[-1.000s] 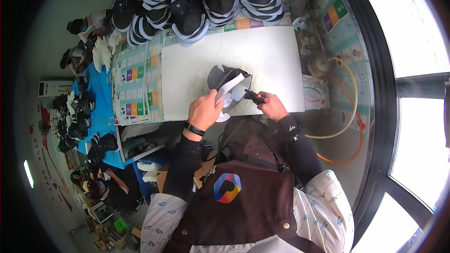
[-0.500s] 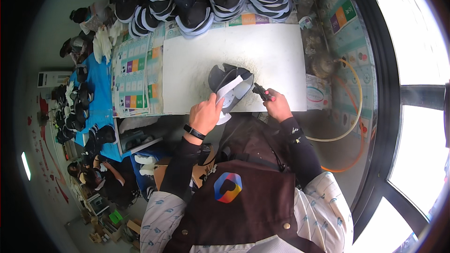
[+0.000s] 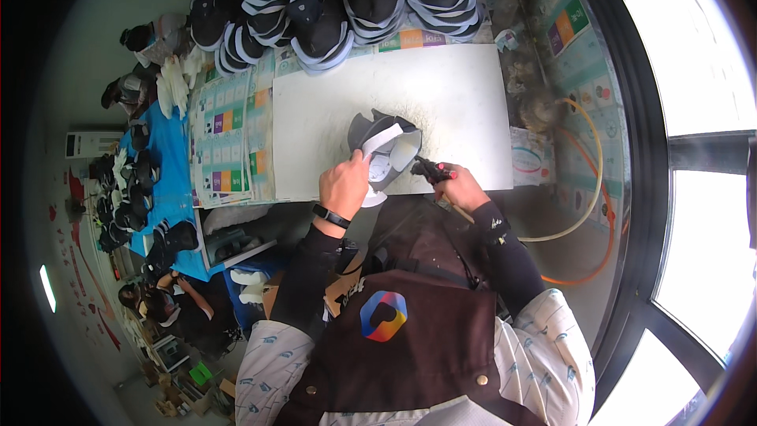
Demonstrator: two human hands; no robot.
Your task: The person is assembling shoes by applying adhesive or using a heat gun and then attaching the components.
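Dark grey, soft-looking material with a pale lining makes up the one shoe upper [image 3: 361, 136] under the two hands, lying with its opening toward the person near the front edge of the white board. The left hand [image 3: 344, 185], back upward and knuckles pointing away from the body, pinches the upper by its near left side, beside a smooth white strip [image 3: 382, 140]. The right hand [image 3: 464, 188], fingers curled, grasps one slim black tool [image 3: 430, 170] with red parts; its tip points left at the upper's right edge, though I cannot tell whether they touch. Both forearms, in tight black sleeves, angle inward from the lower corners; one black band [image 3: 331, 216] circles the left wrist. A single flat, rectangular white board [image 3: 465, 110] lies beneath, scattered with fine specks around the work. Below hangs a brown cloth apron [image 3: 441, 371] bearing one multicoloured hexagonal patch [image 3: 384, 297] and two round metallic studs. Beyond the board stand at least five piles of curved black uppers [image 3: 319, 20] with pale rims, too overlapped to count singly. Two thin, looping hoses, one yellow [image 3: 597, 162] and one orange [image 3: 611, 225], hang at the right.
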